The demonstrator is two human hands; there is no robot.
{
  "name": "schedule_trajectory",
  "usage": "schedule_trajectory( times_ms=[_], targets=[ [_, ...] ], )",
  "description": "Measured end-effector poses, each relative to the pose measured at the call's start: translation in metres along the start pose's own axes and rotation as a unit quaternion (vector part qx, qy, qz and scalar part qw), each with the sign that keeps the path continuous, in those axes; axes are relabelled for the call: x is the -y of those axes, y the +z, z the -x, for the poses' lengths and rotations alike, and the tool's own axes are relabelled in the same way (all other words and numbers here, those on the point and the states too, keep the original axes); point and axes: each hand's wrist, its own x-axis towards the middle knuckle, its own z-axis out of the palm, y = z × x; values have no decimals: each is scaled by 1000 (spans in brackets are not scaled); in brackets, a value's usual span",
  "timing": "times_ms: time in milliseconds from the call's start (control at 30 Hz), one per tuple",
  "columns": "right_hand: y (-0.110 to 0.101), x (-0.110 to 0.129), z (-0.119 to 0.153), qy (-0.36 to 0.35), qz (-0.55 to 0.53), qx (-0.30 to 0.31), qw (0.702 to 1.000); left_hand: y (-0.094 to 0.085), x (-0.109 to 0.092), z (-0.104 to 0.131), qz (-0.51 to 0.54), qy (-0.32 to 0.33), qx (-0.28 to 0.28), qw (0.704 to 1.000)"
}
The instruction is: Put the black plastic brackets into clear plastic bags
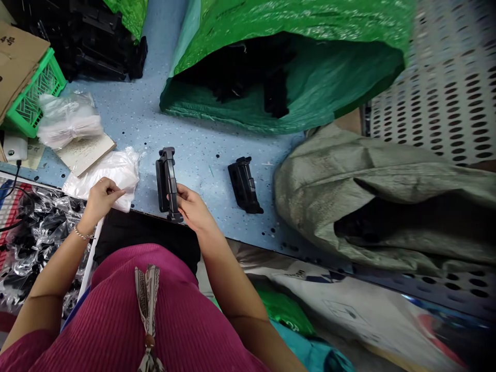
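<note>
My right hand point(194, 206) is closed around the lower side of a black plastic clamp-like part point(167, 181), held upright near the table's front edge. My left hand point(103, 196) rests at a stack of thin clear plastic bags point(118, 173), thumb and forefinger close together at the stack's edge. Whether a single bag is pinched between those fingers is hard to see, but the fingertips touch the plastic. A second black plastic part point(245, 185) of similar look lies on the blue speckled table point(201, 139), to the right of my right hand.
A large green woven sack point(302, 20) gapes open at the back, black parts inside. At right slumps a grey-green sack point(318, 170). Bundled bags point(72, 121), a green basket point(39, 93) and piled black parts point(101, 41) stand at left. Below left, a bin holds bagged black items point(42, 237).
</note>
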Motion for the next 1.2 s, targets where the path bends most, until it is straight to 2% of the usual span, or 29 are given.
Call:
schedule_trajectory(
  times_ms=[67, 133, 200, 267, 367, 433, 500, 567, 667, 767, 833, 867, 933, 1000, 1067, 1133, 1200],
  targets=[
    [14, 5, 0, 28, -68, 53, 996, -10, 5, -5, 70, -48, 23, 996],
    [30, 7, -3, 50, -114, 115, 986, -15, 6, -6, 89, -76, 36, 992],
    [46, 5, -10, 58, -142, 162, 975, -13, 5, -3, 83, -88, 19, 993],
    [58, 0, -20, 60, -162, 184, 968, -9, 5, 1, 89, -78, -19, 993],
    [67, -11, -31, 76, -173, 178, 966, -9, 3, 7, 59, -1, -42, 997],
    [69, -17, -36, 89, -166, 150, 971, -16, 0, 10, -53, 73, -11, 996],
    [69, -22, -38, 99, -161, 123, 974, -26, -5, 11, -186, 121, 19, 975],
    [69, -25, -38, 102, -162, 109, 975, -36, -8, 9, -268, 127, 24, 955],
    [69, -26, -38, 86, -161, 91, 979, -49, -6, 3, -301, 130, 43, 944],
    [63, -23, -35, 52, -171, 57, 982, -57, -2, -1, -276, 153, 72, 946],
    [57, -20, -28, 32, -187, 49, 981, -60, 0, -3, -229, 156, 59, 959],
    [55, -19, -23, 32, -195, 65, 978, -61, 1, -5, -203, 150, 51, 966],
    [53, -21, -12, 68, -208, 144, 965, -61, 2, -8, -158, 130, 47, 978],
    [55, -27, -4, 136, -223, 241, 935, -61, 3, -10, -127, 117, 57, 983],
    [60, -36, -2, 199, -248, 298, 900, -59, 1, -6, -113, 130, 56, 983],
    [66, -44, -8, 220, -273, 299, 887, -53, -6, 6, -112, 172, 52, 977],
    [69, -48, -16, 192, -255, 250, 914, -41, -15, 24, -108, 237, 75, 963]
  ],
)
